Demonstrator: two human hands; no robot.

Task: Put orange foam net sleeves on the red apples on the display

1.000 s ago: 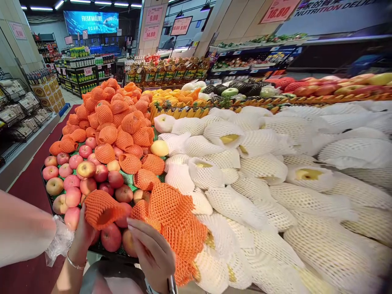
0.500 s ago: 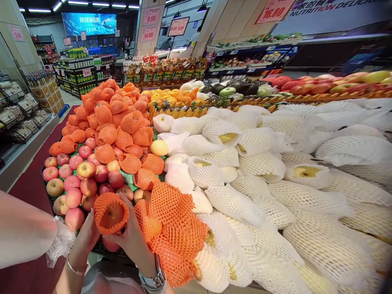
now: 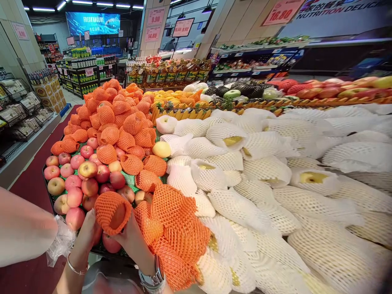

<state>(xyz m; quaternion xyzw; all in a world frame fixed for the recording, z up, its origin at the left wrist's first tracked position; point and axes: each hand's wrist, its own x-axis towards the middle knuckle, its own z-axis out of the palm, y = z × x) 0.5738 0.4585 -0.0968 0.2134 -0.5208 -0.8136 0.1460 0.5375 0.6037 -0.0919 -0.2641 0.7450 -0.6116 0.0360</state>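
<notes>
Between my two hands is an apple [image 3: 118, 217] in an orange foam net sleeve [image 3: 107, 206], its open end tilted toward the lower right. My left hand [image 3: 88, 228] grips it from the left, fingers partly hidden behind the sleeve. My right hand [image 3: 131, 232] closes round its right side and underside. Bare red and yellow apples [image 3: 74, 197] lie just beyond my hands on the left. Loose orange foam sleeves [image 3: 176, 220] are piled beside my right wrist.
Net-covered apples [image 3: 107, 106] are heaped at the back left. White-sleeved fruit [image 3: 239, 206] spreads across the right. A pale rounded shape with crumpled clear plastic [image 3: 61, 243] juts in at the left edge. A low wooden fence [image 3: 180, 113] divides off the fruit behind.
The sleeved apple has turned in my hands, so its opening faces more to the right and more of the net's side shows. The view has shifted slightly.
</notes>
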